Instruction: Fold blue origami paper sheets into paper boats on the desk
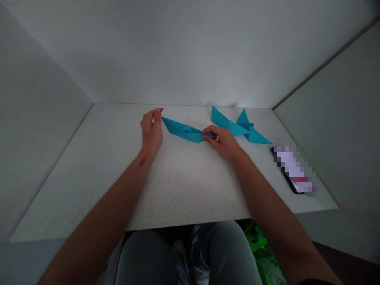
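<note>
A long folded strip of blue paper (185, 131) with pointed ends is held above the white table, slanting down to the right. My right hand (221, 139) is closed in a pinch on its right end. My left hand (152, 124) is closed at the left tip, thumb and fingertips together where the point of the paper meets them. Behind my right hand lie folded blue paper pieces: a pointed one (228, 122) and, partly crossing it, another piece (251, 130) with its tips standing up.
A phone (292, 168) with a lit, blurred screen lies at the table's right side. White walls border the white table (178, 190) at the back and both sides. Below the front edge are my knees (231, 253) and something bright green (261, 249).
</note>
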Available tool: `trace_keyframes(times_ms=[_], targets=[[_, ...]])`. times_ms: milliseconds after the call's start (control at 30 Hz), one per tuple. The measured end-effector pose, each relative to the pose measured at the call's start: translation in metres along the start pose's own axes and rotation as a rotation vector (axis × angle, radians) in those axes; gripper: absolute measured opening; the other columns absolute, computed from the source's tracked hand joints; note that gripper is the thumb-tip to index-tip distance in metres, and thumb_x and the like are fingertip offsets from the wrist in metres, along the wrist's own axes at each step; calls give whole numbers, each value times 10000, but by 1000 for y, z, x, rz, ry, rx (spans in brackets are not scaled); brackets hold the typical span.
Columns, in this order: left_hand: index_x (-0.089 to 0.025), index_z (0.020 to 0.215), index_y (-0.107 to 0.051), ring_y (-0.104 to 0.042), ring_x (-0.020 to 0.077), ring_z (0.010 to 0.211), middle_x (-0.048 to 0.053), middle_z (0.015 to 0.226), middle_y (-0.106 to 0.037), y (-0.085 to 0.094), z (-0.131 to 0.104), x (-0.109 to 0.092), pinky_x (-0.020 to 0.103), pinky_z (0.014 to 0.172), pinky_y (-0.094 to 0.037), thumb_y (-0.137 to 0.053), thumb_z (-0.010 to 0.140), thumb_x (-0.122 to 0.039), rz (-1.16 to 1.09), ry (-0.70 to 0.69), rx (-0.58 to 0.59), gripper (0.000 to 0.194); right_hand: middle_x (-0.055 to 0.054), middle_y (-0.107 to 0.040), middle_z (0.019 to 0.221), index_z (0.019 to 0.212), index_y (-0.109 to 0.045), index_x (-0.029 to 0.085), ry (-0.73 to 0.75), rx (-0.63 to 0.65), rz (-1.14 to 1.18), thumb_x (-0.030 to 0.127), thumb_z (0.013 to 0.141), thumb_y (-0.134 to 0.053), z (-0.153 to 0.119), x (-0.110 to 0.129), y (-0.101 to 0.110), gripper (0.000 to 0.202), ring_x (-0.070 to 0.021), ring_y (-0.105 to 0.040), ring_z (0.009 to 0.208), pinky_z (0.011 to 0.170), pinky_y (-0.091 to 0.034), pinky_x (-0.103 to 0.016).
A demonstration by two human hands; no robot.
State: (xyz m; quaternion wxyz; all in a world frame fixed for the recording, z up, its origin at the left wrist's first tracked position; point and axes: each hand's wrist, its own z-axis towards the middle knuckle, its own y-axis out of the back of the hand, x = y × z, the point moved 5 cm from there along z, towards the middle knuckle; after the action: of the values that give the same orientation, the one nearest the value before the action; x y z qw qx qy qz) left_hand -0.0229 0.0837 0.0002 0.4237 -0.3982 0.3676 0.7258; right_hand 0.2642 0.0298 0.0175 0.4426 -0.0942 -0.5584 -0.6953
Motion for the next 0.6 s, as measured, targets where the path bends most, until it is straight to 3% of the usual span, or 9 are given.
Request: trace_keyframes(times_ms=[133, 300, 400, 500, 600], targets=[[-261, 1133, -823, -592, 331, 1403, 125, 1321, -713, 0, 1, 13, 563, 1328, -324, -464, 1102, -755, 94, 125, 2, 612, -72, -808, 1020, 1065, -772, 259, -23, -114, -171, 528, 1106, -631, 1, -9, 18, 306, -250, -714, 885, 856, -519, -404], [-274, 1112, -795, -551, 343, 1409, 127, 1300, -670, 0, -1, 4, 580, 1326, -316, -421, 1119, -729, 155, 58, 7, 589, -114, -773, 1136, 1037, -732, 243, -93, -222, -427, 477, 1119, -580, -8, -18, 47, 291, -307, -704, 1109, 994, -446, -471], [-263, 1105, -788, -560, 330, 1381, 116, 1253, -665, 1, -3, -4, 577, 1325, -313, -393, 1140, -677, 157, 24, 7, 573, -134, -709, 1224, 969, -694, 234, -209, -380, -603, 518, 1071, -624, -18, -24, 66, 310, -339, -650, 1202, 1028, -408, -505], [-259, 1107, -789, -564, 323, 1375, 114, 1238, -658, 1, -4, -7, 566, 1327, -312, -392, 1150, -624, 143, 21, 6, 540, -144, -668, 1212, 950, -676, 230, -308, -536, -682, 540, 1063, -607, -26, -29, 81, 337, -349, -624, 1195, 1017, -392, -511], [-268, 1105, -799, -565, 330, 1365, 119, 1244, -654, 0, -6, -8, 564, 1311, -338, -410, 1144, -599, 131, 43, 15, 511, -126, -670, 1145, 979, -692, 236, -341, -561, -691, 519, 1100, -539, -26, -28, 82, 344, -324, -626, 1123, 1013, -382, -500]])
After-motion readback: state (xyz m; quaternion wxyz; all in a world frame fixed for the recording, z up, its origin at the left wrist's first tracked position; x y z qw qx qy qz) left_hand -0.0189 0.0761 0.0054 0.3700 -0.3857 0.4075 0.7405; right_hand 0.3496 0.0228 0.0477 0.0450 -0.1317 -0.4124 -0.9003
